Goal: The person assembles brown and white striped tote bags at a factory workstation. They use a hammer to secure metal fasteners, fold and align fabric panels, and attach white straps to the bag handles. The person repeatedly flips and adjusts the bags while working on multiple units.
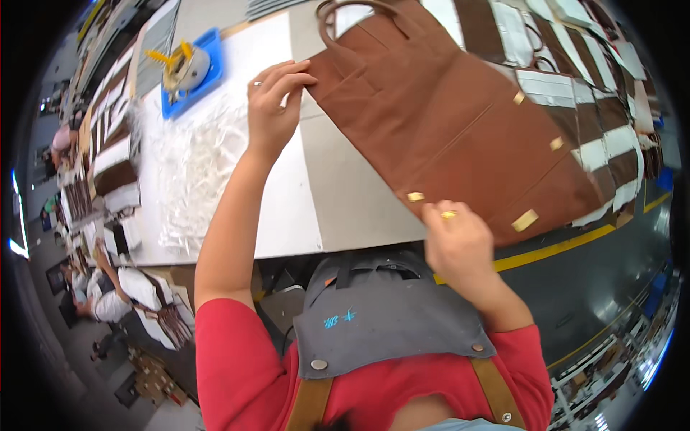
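A large brown leather-look bag [460,136] lies spread out at a slant over the table, with a rounded carry handle [330,32] at its far end. Small gold-coloured fittings, some possibly wrapped in film, sit along its near half, such as the gold tab [525,220] at the near right. With thumb and fingers, my left hand [274,100] pinches the bag's far left corner. Curled at the bag's near left edge, beside another gold fitting [415,197], is my right hand [461,244], its fingertips partly hidden. A small gold piece shows at its fingers.
Crumpled clear plastic [198,179] is heaped on the white tabletop [284,223] to the left. Beyond it, a blue tray [215,61] holds a round container with yellow-handled tools. More brown and white bag pieces [553,90] line the far right. Other people work at far left.
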`<state>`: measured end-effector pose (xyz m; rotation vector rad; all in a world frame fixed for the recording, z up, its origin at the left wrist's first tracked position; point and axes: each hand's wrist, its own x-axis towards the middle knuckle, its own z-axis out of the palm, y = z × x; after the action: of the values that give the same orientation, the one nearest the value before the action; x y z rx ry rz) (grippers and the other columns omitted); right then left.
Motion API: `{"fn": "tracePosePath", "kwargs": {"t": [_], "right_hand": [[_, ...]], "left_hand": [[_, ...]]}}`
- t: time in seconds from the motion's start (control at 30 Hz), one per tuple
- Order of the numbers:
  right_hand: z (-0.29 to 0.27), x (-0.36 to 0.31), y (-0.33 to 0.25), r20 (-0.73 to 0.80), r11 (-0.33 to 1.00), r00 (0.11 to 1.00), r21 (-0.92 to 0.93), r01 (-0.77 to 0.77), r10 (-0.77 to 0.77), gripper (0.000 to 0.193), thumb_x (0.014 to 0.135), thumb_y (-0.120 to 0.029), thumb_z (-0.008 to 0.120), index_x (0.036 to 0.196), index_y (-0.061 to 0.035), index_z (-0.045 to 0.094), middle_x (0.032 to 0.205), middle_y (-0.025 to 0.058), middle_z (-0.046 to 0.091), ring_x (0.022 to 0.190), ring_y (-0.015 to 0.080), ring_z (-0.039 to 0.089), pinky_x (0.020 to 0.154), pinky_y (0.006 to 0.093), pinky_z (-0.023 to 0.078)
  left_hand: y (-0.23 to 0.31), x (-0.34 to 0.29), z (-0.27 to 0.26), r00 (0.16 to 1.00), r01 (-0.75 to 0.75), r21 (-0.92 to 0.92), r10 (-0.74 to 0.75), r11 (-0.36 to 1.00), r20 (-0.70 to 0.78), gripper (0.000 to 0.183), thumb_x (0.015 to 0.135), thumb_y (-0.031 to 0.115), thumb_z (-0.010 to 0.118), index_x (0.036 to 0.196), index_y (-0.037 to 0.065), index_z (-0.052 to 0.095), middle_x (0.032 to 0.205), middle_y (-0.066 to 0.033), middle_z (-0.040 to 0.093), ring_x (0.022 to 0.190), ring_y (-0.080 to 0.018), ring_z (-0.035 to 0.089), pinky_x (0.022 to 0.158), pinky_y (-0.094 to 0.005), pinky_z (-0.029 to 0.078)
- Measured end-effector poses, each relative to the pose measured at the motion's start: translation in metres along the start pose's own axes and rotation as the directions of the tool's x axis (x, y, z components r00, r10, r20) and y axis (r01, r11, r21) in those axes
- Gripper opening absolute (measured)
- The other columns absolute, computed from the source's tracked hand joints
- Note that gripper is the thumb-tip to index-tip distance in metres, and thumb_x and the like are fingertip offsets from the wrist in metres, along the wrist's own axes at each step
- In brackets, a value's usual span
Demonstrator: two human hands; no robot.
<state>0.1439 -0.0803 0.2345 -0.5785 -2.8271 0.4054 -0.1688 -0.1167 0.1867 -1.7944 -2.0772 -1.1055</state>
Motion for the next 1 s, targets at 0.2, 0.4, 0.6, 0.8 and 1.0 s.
{"fn": "tracePosePath", "kwargs": {"t": [0.2, 0.4, 0.6, 0.8, 1.0], "right_hand": [[0.106, -0.008, -0.064, 0.27, 0.88, 0.949, 0.475, 0.018, -0.165, 0.016, 0.082, -0.021, 0.059, 0.086, -0.0064, 0.054, 0.078, 0.0087, 0.057, 0.07, 0.0242, 0.059, 0.055, 0.0345, 0.05], [0.118, 0.01, 0.015, 0.214, 0.93, 0.966, 0.304, -0.208, 0.146, 0.013, 0.083, -0.015, 0.058, 0.092, -0.0055, 0.06, 0.083, 0.0117, 0.06, 0.082, 0.0295, 0.058, 0.069, 0.0398, 0.048], [0.158, 0.008, 0.101, 0.105, 0.835, 0.888, 0.304, -0.458, 0.449, 0.025, 0.087, -0.016, 0.056, 0.109, -0.0046, 0.056, 0.106, 0.0145, 0.056, 0.1, 0.03, 0.054, 0.081, 0.0386, 0.046], [0.18, 0.025, 0.102, 0.336, 0.399, 0.658, 0.584, -0.707, 0.674, 0.033, 0.089, -0.019, 0.057, 0.117, -0.0012, 0.054, 0.106, 0.0083, 0.057, 0.091, 0.0152, 0.056, 0.081, 0.0274, 0.044], [0.187, 0.036, 0.105, 0.493, 0.052, 0.571, 0.725, -0.686, 0.656, 0.03, 0.092, -0.014, 0.052, 0.117, 0.0035, 0.053, 0.1, 0.0055, 0.06, 0.09, 0.0112, 0.055, 0.083, 0.0246, 0.043]], "left_hand": [[-0.048, -0.133, 0.025, 0.722, 0.684, -0.048, -0.666, 0.728, 0.189, 0.035, 0.083, 0.0, 0.052, 0.117, 0.009, 0.054, 0.121, -0.015, 0.051, 0.104, -0.0272, 0.056, 0.082, -0.0328, 0.048], [-0.041, -0.203, 0.027, 0.346, 0.935, -0.206, -0.871, 0.288, 0.348, 0.03, 0.089, 0.003, 0.047, 0.119, 0.0, 0.051, 0.112, -0.0129, 0.054, 0.095, -0.0191, 0.057, 0.082, -0.0286, 0.048], [-0.016, -0.185, 0.044, 0.17, 0.924, -0.383, -0.884, -0.011, 0.435, 0.03, 0.09, 0.004, 0.045, 0.119, -0.002, 0.051, 0.11, -0.0118, 0.055, 0.097, -0.0165, 0.056, 0.084, -0.0267, 0.047], [-0.015, -0.196, 0.057, 0.355, 0.933, -0.176, -0.881, 0.313, 0.314, 0.03, 0.088, 0.005, 0.048, 0.118, -0.001, 0.053, 0.108, -0.0125, 0.055, 0.097, -0.0174, 0.056, 0.082, -0.0271, 0.046], [-0.001, -0.186, 0.06, 0.272, 0.959, -0.178, -0.894, 0.22, 0.357, 0.033, 0.087, 0.003, 0.048, 0.12, -0.002, 0.051, 0.117, -0.0148, 0.05, 0.098, -0.0198, 0.056, 0.085, -0.0285, 0.045]]}}
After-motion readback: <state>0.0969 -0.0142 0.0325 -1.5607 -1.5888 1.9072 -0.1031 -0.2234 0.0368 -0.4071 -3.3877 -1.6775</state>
